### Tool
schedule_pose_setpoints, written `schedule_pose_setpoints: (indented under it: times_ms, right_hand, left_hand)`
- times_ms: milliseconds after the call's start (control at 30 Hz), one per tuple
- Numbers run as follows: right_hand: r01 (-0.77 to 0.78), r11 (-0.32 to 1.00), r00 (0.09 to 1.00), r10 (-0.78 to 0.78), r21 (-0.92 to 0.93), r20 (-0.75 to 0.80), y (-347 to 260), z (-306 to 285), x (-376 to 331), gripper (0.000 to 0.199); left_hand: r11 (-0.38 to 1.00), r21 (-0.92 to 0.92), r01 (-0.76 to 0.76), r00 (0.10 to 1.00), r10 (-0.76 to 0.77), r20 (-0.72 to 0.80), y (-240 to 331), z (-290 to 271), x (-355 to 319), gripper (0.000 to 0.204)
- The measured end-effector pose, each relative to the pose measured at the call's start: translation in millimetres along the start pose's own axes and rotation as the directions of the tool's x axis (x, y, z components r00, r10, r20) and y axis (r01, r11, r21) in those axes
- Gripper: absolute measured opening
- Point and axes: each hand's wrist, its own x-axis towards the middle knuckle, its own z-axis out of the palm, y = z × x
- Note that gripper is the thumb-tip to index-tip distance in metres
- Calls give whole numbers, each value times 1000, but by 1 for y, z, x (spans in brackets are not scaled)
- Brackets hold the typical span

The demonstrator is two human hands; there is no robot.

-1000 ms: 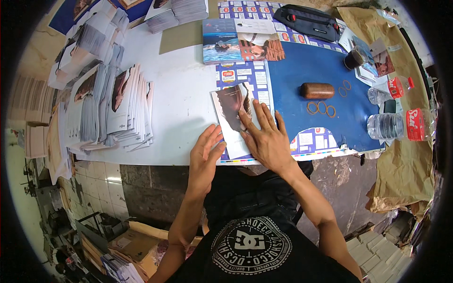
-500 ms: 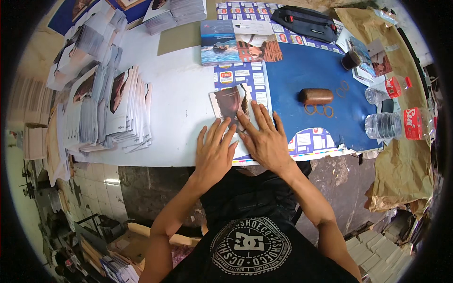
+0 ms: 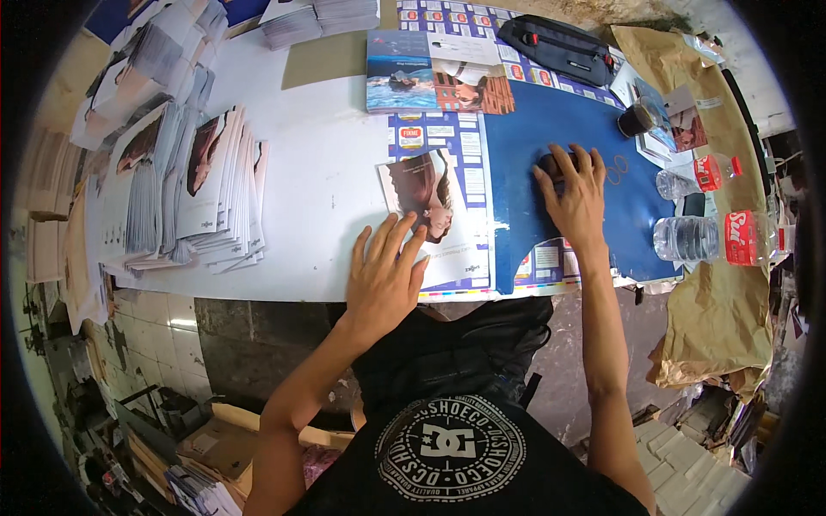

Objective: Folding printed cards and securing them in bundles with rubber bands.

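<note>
A folded leaflet (image 3: 422, 193) printed with a person's picture lies near the table's front edge. Flat on its lower left part, with fingers stretched out, rests my left hand (image 3: 380, 271). Over on the blue board (image 3: 525, 129), the fingers of my right hand (image 3: 572, 193) curl around a brown rounded block (image 3: 548, 163); most of the block is hidden beneath them. Thin tan rubber bands (image 3: 618, 170) lie just right of that hand.
Stacks of folded leaflets (image 3: 215, 185) fill the table's left side. Printed booklets (image 3: 400, 82) lie at the back, near a dark pouch (image 3: 559, 50). A cup of dark drink (image 3: 637, 119) and two plastic bottles (image 3: 687, 238) stand along the right edge beside brown paper (image 3: 710, 331).
My right hand has left the leaflet and moved right and away from me onto the brown block. The left hand stays on the leaflet.
</note>
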Motion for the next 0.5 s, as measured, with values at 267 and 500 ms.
schedule_pose_setpoints:
  times_ms: [267,500]
  right_hand:
    - [46,941,999,-45,336,-11,-62,-26,8,35]
    - [103,966,983,-134,235,121,-136,-16,-42,36]
  left_hand:
    - [999,-20,34,999,-34,-13,1,2,-1,43]
    - [1000,26,3,1000,-3,-25,1,-5,1,40]
